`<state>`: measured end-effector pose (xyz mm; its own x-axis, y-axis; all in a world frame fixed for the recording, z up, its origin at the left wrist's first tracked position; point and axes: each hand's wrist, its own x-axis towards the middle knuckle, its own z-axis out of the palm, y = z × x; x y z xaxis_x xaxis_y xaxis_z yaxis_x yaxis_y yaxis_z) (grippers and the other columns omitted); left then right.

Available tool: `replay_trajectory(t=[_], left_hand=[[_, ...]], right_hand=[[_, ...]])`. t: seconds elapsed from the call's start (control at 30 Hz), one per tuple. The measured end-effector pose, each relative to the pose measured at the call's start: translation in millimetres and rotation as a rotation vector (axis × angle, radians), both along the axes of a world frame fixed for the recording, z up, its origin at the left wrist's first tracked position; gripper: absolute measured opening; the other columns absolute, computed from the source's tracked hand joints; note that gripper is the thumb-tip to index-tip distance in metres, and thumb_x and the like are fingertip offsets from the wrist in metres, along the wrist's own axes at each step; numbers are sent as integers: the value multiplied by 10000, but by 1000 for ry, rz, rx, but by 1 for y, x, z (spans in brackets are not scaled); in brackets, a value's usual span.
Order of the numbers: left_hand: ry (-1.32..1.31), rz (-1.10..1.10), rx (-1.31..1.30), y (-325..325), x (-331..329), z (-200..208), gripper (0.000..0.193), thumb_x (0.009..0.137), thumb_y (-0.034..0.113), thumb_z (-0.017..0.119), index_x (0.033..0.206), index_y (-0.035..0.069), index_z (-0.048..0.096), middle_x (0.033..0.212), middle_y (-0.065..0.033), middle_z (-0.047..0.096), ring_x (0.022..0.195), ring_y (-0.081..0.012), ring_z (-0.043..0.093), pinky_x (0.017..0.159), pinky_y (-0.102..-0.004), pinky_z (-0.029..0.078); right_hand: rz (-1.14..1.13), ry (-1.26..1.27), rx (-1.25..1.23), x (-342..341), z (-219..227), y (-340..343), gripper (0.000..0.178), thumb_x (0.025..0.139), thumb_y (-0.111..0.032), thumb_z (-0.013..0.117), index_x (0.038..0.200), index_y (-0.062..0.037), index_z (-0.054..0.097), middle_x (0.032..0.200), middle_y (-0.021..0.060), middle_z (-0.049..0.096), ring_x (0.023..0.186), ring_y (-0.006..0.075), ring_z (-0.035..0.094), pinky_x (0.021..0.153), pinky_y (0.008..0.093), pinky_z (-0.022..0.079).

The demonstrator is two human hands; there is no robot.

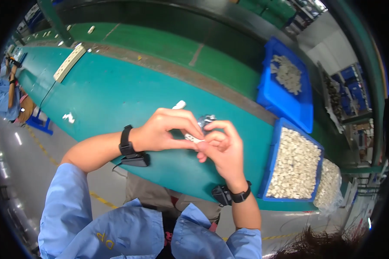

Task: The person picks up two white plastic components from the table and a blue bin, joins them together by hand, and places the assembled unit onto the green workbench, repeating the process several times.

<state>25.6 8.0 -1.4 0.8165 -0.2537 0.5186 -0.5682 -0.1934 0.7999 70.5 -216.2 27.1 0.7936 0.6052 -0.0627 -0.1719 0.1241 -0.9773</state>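
Over the green table, a small white plastic part with dark openings is pinched between my two hands. My left hand grips it from the left with thumb and fingers pressed together. My right hand closes on its other end with thumb and forefinger, the remaining fingers curled. Just beyond my fingers lies a dark, shiny thing, partly covered and too unclear to name. A short white piece rests on the table behind my left hand.
To the right stands a blue tray full of small whitish parts, beside a clear bag of similar ones. Farther back, a blue bin holds grey-white pieces. A power strip lies at far left, near another person.
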Motion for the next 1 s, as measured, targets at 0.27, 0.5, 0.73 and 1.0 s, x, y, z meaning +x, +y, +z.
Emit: replay_trajectory(t=[0.27,0.5,0.73,1.0], left_hand=[[157,67,144,8,5,16,644,780,147,884,1372,89,635,1389,-118,591,1226,-275,605,983,-383,542],[87,130,503,-4,5,17,678,821,227,822,1458,172,596,1543,-129,456,1418,-358,426,1142,-484,446],[67,111,564,-3,10,12,755,818,250,822,1519,231,544,1589,-134,413,1456,-394,378,1187,-513,405],[53,166,522,6,10,19,731,762,219,875,1447,203,623,1549,-119,465,1457,-395,374,1182,-503,408]], right_hand=[[-376,159,525,71,2,-41,201,1060,-157,605,1187,-5,579,1117,177,719,900,202,730,681,247,598],[-370,67,281,63,3,-74,246,1056,-160,603,1267,-36,574,1231,169,679,932,194,695,706,269,573],[-581,-416,-428,25,31,-175,156,994,-131,681,1108,-26,671,1041,82,702,812,138,652,675,268,522],[-381,-495,-1237,20,7,-256,247,873,-84,778,1092,10,712,939,78,706,748,129,651,679,282,524]])
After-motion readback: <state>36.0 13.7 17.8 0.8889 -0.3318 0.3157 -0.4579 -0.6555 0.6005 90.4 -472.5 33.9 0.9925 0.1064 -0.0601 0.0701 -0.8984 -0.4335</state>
